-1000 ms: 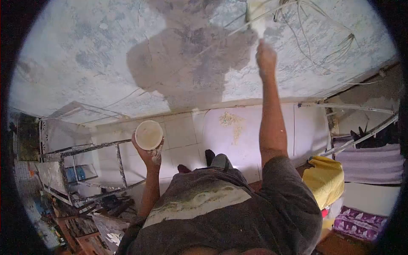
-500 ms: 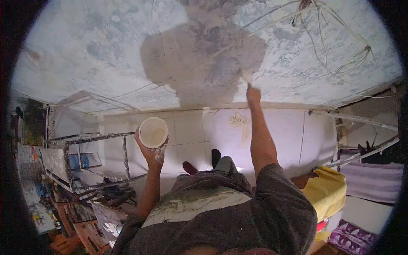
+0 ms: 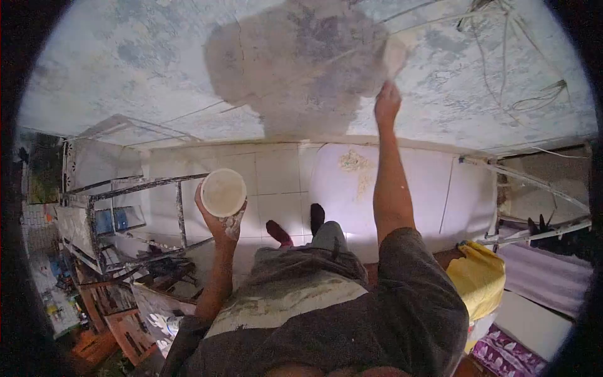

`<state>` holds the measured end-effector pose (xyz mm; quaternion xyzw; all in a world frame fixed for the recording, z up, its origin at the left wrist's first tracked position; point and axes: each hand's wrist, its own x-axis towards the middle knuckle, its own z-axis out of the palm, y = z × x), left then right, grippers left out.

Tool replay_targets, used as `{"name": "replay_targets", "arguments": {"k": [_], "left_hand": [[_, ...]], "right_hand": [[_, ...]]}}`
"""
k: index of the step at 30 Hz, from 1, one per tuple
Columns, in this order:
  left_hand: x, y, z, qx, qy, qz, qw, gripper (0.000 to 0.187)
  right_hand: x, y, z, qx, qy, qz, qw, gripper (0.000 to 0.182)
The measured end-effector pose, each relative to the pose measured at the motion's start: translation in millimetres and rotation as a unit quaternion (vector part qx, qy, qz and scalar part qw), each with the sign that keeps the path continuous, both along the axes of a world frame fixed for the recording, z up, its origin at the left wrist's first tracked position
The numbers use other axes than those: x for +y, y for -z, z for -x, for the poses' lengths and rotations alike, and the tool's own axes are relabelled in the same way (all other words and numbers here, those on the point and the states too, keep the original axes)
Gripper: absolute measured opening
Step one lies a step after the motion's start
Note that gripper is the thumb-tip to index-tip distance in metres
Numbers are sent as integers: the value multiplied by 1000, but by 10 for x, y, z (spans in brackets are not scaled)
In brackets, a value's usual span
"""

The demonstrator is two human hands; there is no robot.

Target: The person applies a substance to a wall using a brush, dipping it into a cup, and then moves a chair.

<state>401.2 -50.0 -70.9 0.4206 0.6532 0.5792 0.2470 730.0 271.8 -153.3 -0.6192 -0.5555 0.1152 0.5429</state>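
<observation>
My left hand (image 3: 217, 225) is wrapped round a round white tub (image 3: 215, 212), held up with its open top towards me. Pale paste (image 3: 224, 190) shows inside it, and white smears cover my wrist. With my arm stretched out, my right hand (image 3: 388, 105) grips a putty knife (image 3: 394, 58), its pale, wide end blurred against the wall. The wall (image 3: 144, 81) is patchy grey and white with a rough surface, and my shadow falls across its middle.
Paint-spattered metal frames stand on the left (image 3: 182, 213) and right (image 3: 534, 179). Dried crumbs (image 3: 353, 160) lie on a pale sheet (image 3: 414, 169) by the wall. Loose cables (image 3: 502, 56) hang at upper right. A yellow cloth (image 3: 480, 276) drapes beside my right side.
My right hand has swept the putty knife up and to the right along the wall. The left hand still holds the tub, nearly in place.
</observation>
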Motion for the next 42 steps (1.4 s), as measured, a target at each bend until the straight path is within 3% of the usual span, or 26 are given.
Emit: {"name": "replay_targets", "arguments": {"k": [1, 3, 6, 8, 10, 12, 14, 16, 18, 20, 21, 22, 23, 25, 26, 27, 28, 29, 30, 32, 34, 36, 38, 40, 41, 42], "left_hand": [[-16, -10, -12, 42, -3, 9, 999, 91], [-40, -52, -39, 21, -20, 28, 999, 91], [-88, 39, 53, 54, -32, 50, 997, 91], [-105, 39, 53, 105, -30, 61, 992, 91], [-63, -51, -44, 28, -28, 32, 999, 90], [-49, -4, -43, 8, -23, 32, 999, 90], [-33, 20, -25, -9, -19, 34, 999, 90], [1, 32, -13, 88, -6, 28, 996, 92], [21, 76, -14, 41, -7, 16, 999, 93], [21, 126, -35, -7, -12, 11, 1000, 94], [27, 128, -40, -12, -13, 23, 1000, 94], [34, 129, -39, -14, -12, 35, 999, 94], [26, 132, -37, -13, -9, 41, 999, 94], [27, 131, -23, 69, 7, 34, 997, 94], [41, 108, -35, 72, 10, 39, 997, 94], [33, 74, -69, 58, -6, 54, 997, 95], [35, 76, -92, 42, -23, 67, 997, 96], [14, 111, -84, 43, -23, 72, 996, 96], [-4, 153, -67, 47, -31, 73, 996, 97], [-46, 240, -4, 56, -41, 79, 995, 97], [-65, 371, 43, 126, -65, 75, 987, 97], [-88, 468, 12, 94, -76, 59, 991, 96], [-85, 470, -43, 61, -87, 37, 994, 96], [-58, 355, -128, -40, -92, 100, 990, 100], [-28, 286, -145, -42, -94, 94, 990, 100], [-4, 212, -170, 81, -82, 96, 989, 99]], "right_hand": [[-138, 293, 105, 83, -8, 70, 994, 38], [-396, 788, 139, 84, -34, 184, 979, 39], [-541, 1895, 102, 32, 36, 187, 981, 41], [-562, 2192, -56, -289, -93, 371, 878, 44], [-494, 2181, -91, -244, -86, 392, 883, 50], [-360, 1872, -89, -199, -77, 406, 889, 56], [-222, 1076, -67, -172, -88, 382, 904, 55], [-203, 425, -136, -246, -114, 344, 899, 57], [-524, -501, -22, 51, -21, 332, 942, 53], [-720, -1023, -34, -12, -10, 192, 981, 47], [-745, -1098, -77, 25, -32, 89, 995, 42], [-797, -1355, 11, 273, -48, 107, 955, 38], [-788, -1348, 52, 275, -44, 111, 954, 38], [-660, -1240, 103, 253, -52, 5, 966, 38], [-516, -972, 67, -2, -4, -31, 999, 39], [-338, -514, 57, -59, 0, 1, 998, 41], [-230, -118, 135, -25, -6, -29, 999, 42], [-234, 215, 203, 4, 14, 86, 996, 41], [-271, 531, 275, 30, 19, 83, 996, 42], [-465, 1037, 333, 23, 2, 224, 974, 46], [-619, 1697, 333, -8, -7, 339, 941, 53], [-768, 2120, 296, -76, -21, 462, 883, 58], [-745, 2310, 293, -105, -20, 484, 868, 59], [-623, 2203, 265, -132, -17, 504, 853, 60], [-494, 1887, 271, -150, -35, 456, 876, 59], [-401, 1540, 260, -168, -53, 409, 895, 59]]}}
